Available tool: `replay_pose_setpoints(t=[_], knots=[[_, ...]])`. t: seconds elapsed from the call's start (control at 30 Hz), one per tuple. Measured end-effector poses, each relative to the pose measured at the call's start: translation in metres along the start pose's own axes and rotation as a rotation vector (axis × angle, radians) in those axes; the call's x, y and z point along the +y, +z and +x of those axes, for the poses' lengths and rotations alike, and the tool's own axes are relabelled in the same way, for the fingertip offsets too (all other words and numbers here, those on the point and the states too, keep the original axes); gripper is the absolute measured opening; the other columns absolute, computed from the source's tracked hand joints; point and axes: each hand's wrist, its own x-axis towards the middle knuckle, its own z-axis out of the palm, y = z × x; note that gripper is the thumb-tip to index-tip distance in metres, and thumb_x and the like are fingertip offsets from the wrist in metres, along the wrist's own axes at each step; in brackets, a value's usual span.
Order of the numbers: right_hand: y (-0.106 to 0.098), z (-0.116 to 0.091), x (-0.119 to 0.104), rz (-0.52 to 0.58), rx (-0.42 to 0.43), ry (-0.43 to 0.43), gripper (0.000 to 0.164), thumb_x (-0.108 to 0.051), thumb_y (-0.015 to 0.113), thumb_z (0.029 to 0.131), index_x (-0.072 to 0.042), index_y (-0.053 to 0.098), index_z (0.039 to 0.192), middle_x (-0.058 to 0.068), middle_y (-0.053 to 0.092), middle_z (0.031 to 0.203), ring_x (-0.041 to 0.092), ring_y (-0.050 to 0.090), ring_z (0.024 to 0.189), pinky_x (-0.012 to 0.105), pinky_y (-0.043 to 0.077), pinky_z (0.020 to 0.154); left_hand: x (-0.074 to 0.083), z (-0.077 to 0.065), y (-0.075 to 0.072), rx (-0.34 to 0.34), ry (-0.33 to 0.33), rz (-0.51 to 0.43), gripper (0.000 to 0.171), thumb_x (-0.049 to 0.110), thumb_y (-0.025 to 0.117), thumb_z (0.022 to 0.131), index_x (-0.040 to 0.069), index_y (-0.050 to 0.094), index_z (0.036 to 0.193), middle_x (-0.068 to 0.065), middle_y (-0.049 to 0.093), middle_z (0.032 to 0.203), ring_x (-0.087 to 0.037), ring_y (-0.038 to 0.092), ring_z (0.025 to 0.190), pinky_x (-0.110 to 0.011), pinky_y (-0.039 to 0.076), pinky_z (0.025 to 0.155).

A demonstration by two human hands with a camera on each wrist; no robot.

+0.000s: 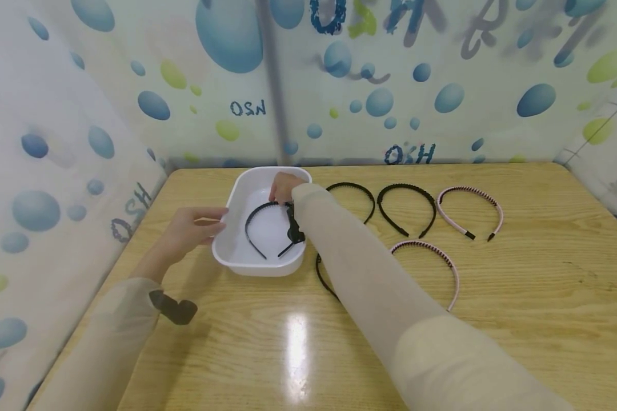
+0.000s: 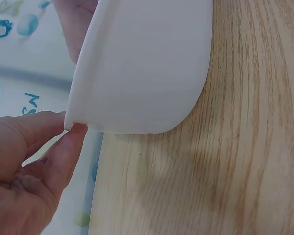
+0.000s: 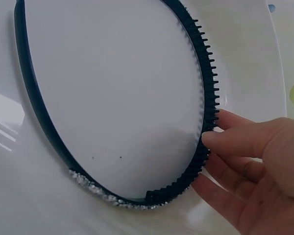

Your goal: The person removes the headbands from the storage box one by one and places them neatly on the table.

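A white plastic basin (image 1: 259,270) stands near the back left of the table. At its left wall my left hand (image 1: 189,231) pinches the rim between thumb and fingers, as the left wrist view shows at the basin's edge (image 2: 74,90). Inside the basin is a black headband (image 1: 247,227) with its two ends toward me. My right hand (image 1: 284,186) reaches in and pinches the top of its arch. In the right wrist view, the headband (image 3: 207,73) has comb teeth and a stretch of silver glitter, with the thumb on its inner side.
Right of the basin lie two black headbands (image 1: 374,200) (image 1: 435,212) and a pink one (image 1: 501,212) in a row. Nearer me are another pink headband (image 1: 456,279) and a dark one (image 1: 319,271), both partly hidden by my right sleeve (image 1: 370,268). A patterned wall (image 1: 339,131) stands behind the table.
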Motion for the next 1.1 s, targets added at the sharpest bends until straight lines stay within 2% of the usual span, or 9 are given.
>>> replay_pose_setpoints(t=[0.17,0.4,0.6,0.7,0.9,1.1], knots=[[0.0,-0.002,0.0,0.019,0.001,0.009,0.031,0.006,0.058,0.081,-0.013,0.071,0.101,0.002,0.064,0.096,0.012,0.05,0.07,0.017,0.04,0.05,-0.001,0.002,0.0,0.002,-0.014,0.005,0.04,0.002,0.055,0.09,-0.009,0.047,0.128,-0.026,0.044,0.132,-0.038,0.048,0.116,-0.031,0.054,0.081],[-0.003,-0.001,-0.001,0.045,0.008,-0.003,0.032,0.007,0.057,0.08,-0.013,0.071,0.101,0.003,0.063,0.096,0.012,0.048,0.062,0.018,0.036,0.044,0.001,0.003,0.001,0.002,-0.006,0.01,0.041,0.004,0.056,0.09,-0.008,0.047,0.128,-0.025,0.044,0.133,-0.038,0.047,0.116,-0.032,0.053,0.082],[-0.009,-0.003,-0.007,0.06,-0.003,-0.027,0.032,0.007,0.058,0.08,-0.011,0.069,0.104,0.003,0.06,0.105,0.016,0.053,0.076,0.022,0.05,0.056,0.003,0.0,0.0,0.0,-0.012,0.022,0.041,0.003,0.056,0.09,-0.009,0.046,0.128,-0.025,0.044,0.132,-0.038,0.048,0.116,-0.032,0.053,0.082],[-0.016,-0.011,-0.009,0.061,0.005,-0.041,0.031,0.006,0.06,0.08,-0.01,0.069,0.105,0.004,0.06,0.108,0.017,0.054,0.082,0.024,0.054,0.06,0.003,0.0,0.001,0.0,-0.001,0.017,0.041,0.002,0.056,0.09,-0.01,0.046,0.127,-0.027,0.045,0.131,-0.039,0.048,0.115,-0.032,0.053,0.082],[-0.031,-0.027,-0.014,0.071,0.022,-0.068,0.03,0.005,0.06,0.082,-0.009,0.067,0.108,0.004,0.058,0.111,0.017,0.053,0.091,0.024,0.054,0.065,0.004,0.0,0.003,0.004,0.019,0.014,0.041,0.001,0.055,0.089,-0.011,0.045,0.127,-0.029,0.045,0.129,-0.04,0.048,0.114,-0.031,0.054,0.081],[-0.045,-0.043,-0.019,0.083,0.012,-0.132,0.031,0.005,0.057,0.083,-0.008,0.066,0.11,0.005,0.057,0.116,0.017,0.053,0.098,0.025,0.053,0.071,0.003,0.0,0.002,0.006,0.033,0.024,0.041,0.001,0.055,0.09,-0.012,0.045,0.127,-0.029,0.045,0.129,-0.041,0.048,0.114,-0.029,0.054,0.08]])
